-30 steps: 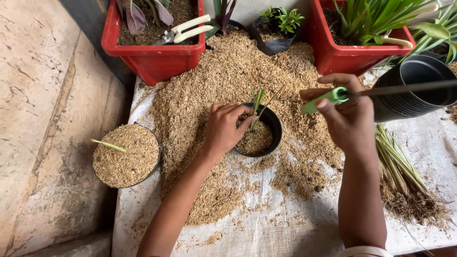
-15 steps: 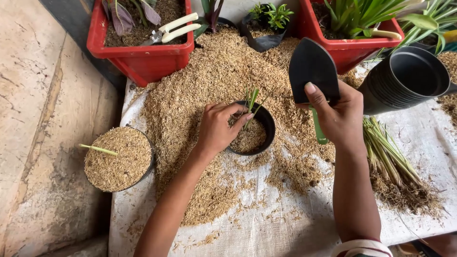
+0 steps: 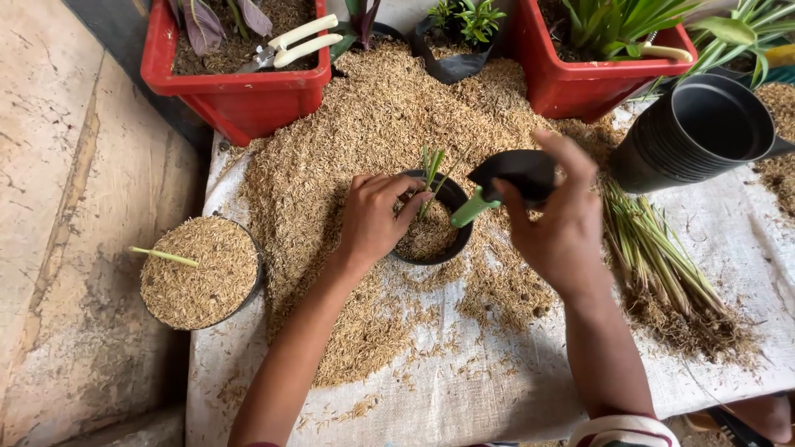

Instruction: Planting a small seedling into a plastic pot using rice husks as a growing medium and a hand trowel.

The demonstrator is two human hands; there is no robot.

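My left hand (image 3: pixel 374 217) holds a small green seedling (image 3: pixel 431 165) upright inside a small black pot (image 3: pixel 455 199) part-filled with rice husk. My right hand (image 3: pixel 556 223) grips a black trowel (image 3: pixel 517 171) with a green handle (image 3: pixel 474 207), its blade lying flat just right of the pot's rim, handle pointing toward the pot. The pot stands on a heap of rice husk (image 3: pixel 389 124) spread over a white woven sheet (image 3: pixel 497 389).
A husk-filled black pot with a green stem (image 3: pixel 199 271) stands at the left sheet edge. Two red planters (image 3: pixel 240 83) (image 3: pixel 580 83) sit at the back, pruning shears (image 3: pixel 298 43) in the left one. Stacked black pots (image 3: pixel 700 132) and a bundle of rooted seedlings (image 3: pixel 662 273) lie right.
My right hand turned the trowel from blade-up to lying flat and brought it left and down, close to the pot. My left hand stayed on the seedling.
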